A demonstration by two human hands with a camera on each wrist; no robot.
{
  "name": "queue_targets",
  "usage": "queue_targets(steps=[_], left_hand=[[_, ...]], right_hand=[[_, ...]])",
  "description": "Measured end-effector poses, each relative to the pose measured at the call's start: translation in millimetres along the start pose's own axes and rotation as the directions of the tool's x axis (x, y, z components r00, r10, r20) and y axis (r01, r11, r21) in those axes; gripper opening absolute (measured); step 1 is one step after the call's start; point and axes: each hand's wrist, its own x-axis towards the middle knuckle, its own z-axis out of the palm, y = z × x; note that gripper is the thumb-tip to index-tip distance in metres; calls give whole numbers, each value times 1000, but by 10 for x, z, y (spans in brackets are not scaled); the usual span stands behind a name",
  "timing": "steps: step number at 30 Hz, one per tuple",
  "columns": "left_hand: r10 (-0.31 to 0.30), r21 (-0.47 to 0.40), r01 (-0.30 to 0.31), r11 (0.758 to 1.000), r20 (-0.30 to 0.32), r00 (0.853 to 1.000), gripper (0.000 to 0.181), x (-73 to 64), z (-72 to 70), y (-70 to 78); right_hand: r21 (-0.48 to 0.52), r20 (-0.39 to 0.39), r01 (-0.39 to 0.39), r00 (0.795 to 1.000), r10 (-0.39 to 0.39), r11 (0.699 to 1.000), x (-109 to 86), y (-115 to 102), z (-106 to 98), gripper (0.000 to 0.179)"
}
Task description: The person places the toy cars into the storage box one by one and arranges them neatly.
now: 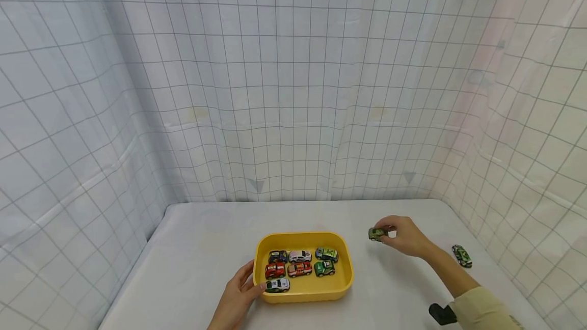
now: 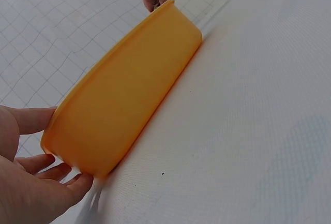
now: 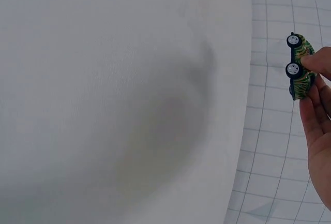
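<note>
My left hand grips the left end of a yellow tray, thumb over the rim and fingers against the outer wall, as the left wrist view also shows. Several toy cars stand in rows inside, among them a red one, an orange-red one and a green one. A white car sits close to my left thumb. Right of the tray, my right hand pinches a green camouflage toy car between thumb and fingers, raised above the table.
Another green patterned toy car lies near the table's right edge. A black object shows beside the right sleeve. White gridded curtains enclose the white table at the back and both sides.
</note>
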Motion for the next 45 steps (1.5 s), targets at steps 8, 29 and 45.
queue_targets(steps=[8, 29, 45], left_hand=[[3, 1, -3, 1000, 2, 1000, 84, 2, 0, -1], [-3, 10, 3, 1000, -2, 1000, 83, 8, -10, 0], [-12, 24, 12, 1000, -3, 1000, 82, 11, -2, 7]], right_hand=[[28, 16, 99, 995, -99, 995, 97, -169, 141, 23], [143, 153, 143, 974, -165, 979, 363, -775, 619, 25], [169, 213, 233, 940, -266, 958, 489, -1034, 997, 23]])
